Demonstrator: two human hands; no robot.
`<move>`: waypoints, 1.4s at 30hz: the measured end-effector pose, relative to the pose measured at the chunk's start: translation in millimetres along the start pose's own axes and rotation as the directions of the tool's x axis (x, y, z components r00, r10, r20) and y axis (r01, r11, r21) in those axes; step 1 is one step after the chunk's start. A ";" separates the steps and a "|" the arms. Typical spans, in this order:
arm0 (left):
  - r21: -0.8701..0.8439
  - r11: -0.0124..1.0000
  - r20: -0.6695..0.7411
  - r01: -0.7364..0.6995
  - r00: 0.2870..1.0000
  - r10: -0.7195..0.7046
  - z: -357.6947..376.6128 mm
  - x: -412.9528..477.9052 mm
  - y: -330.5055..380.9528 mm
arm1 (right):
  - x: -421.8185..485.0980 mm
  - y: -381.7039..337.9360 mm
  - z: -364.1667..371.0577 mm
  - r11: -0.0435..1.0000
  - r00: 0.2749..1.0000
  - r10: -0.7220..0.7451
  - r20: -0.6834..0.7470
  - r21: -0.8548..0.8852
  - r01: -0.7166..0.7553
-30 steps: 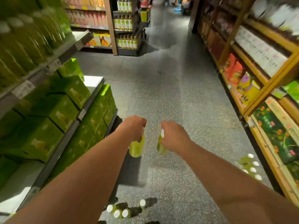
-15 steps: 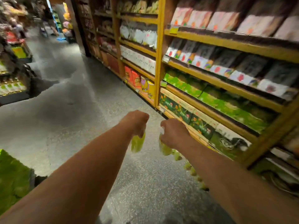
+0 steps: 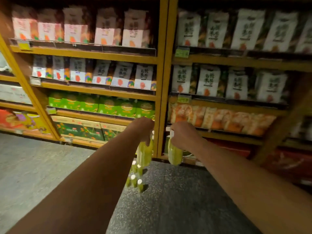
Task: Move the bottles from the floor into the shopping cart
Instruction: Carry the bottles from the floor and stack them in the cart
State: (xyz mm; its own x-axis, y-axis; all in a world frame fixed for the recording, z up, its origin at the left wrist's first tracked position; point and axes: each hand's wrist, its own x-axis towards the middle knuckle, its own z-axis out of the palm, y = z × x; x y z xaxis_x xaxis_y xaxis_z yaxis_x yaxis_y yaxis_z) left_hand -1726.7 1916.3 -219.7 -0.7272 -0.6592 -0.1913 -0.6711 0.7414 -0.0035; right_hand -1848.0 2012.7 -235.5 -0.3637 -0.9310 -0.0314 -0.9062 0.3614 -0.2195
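Bottles of yellow-green drink, clear plastic with white caps, hang one from each of my hands: the left-hand bottle [image 3: 145,154] under my left hand [image 3: 143,130], the right-hand bottle [image 3: 174,155] under my right hand [image 3: 182,136]. Each hand is curled round the cap end and grips at the neck, so the body of each bottle dangles below the fist, roughly upright. I judge that this hold suits carrying: the weight hangs straight down and one hand is enough per bottle, which lets me take two at a time. My arms reach forward at about the same height, and the hands are side by side but apart, with a gap between the two bottles. Below the left-hand bottle a small cluster of the same bottles [image 3: 135,180] stands caps up on the speckled grey floor [image 3: 177,200], near the foot of the yellow wooden shelving [image 3: 162,81] stocked with packets and green cartons. By my reckoning those are the ones left to fetch, so the job is only partway through. The shopping cart is nowhere in view, so I cannot say which way these two must travel, and the blur hides how my fingers lie on the caps.
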 end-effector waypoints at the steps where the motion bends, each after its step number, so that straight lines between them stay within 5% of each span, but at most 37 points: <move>1: 0.012 0.999 -0.003 -0.034 0.999 0.034 -5.0 17.6 21.2 | 0.8 23.7 -8.3 0.999 0.999 0.038 -0.006 -0.002 -0.038; 7: 0.057 0.963 -0.070 -0.262 0.961 0.266 -31.5 112.3 142.2 | 0.8 154.2 -49.8 0.953 0.952 0.289 -0.100 -0.066 -0.296; 14: 0.106 0.855 -0.024 -0.507 0.859 0.512 -54.6 211.9 268.9 | 0.3 274.8 -74.4 0.829 0.814 0.555 -0.170 0.030 -0.559; 23: 0.176 0.532 0.018 -0.828 0.543 0.840 -70.7 274.3 446.5 | -55.5 407.1 -95.5 0.534 0.498 0.833 -0.239 0.119 -0.837; 31: 0.102 0.273 -0.016 -0.957 0.272 0.962 -56.0 236.9 633.4 | -165.4 504.4 -113.1 0.286 0.244 0.934 -0.262 0.138 -0.948; 42: 0.027 0.065 0.003 -0.998 0.065 0.998 -30.9 180.5 837.5 | -297.8 627.7 -126.5 0.089 0.013 0.950 -0.312 0.229 -0.969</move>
State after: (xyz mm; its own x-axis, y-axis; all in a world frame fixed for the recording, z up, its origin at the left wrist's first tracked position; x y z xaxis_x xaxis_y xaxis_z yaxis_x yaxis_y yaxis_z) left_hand -2424.4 2414.3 -226.8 -0.7164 0.6974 -0.0193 0.6858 0.7090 0.1643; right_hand -2335.8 2523.3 -240.6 -0.9329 0.3471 0.0957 0.3215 0.9228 -0.2122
